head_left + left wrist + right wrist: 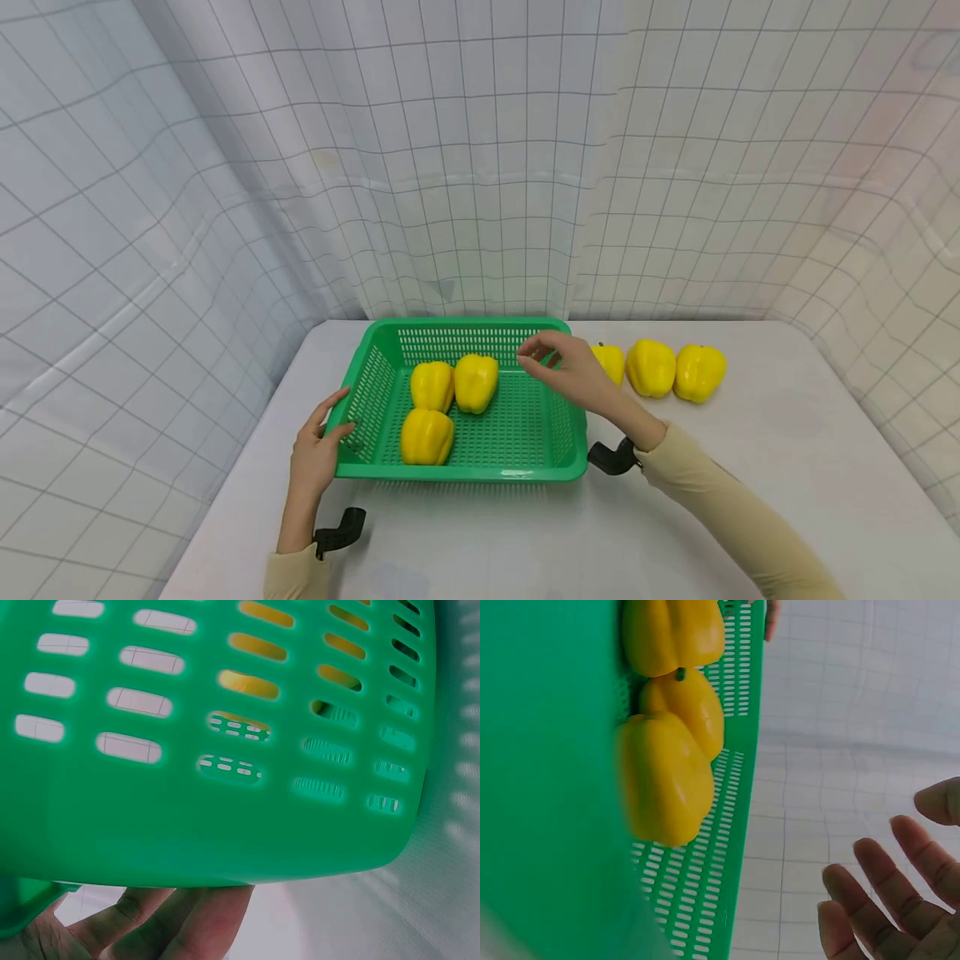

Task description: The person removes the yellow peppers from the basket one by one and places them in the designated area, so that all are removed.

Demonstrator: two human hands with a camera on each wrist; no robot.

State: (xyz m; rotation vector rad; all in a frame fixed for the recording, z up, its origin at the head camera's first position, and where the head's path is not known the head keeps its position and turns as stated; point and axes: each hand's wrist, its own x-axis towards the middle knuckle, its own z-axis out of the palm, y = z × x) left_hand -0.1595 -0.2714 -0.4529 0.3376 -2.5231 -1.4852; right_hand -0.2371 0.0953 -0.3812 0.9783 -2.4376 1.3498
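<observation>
A green plastic basket with slotted walls holds three yellow bell peppers, grouped in its left half: one at the back left, one beside it and one in front. My left hand grips the basket's left rim, thumb over the edge; in the left wrist view its fingers show at the rim. Above the basket's right side hovers my right hand, fingers loosely bent and holding nothing. The right wrist view shows that hand with its fingers spread apart, clear of the peppers.
Right of the basket, three more yellow bell peppers stand in a row on the white table: one partly hidden by my right hand, a middle one and an outer one. A white grid-patterned curtain surrounds the table's back and sides.
</observation>
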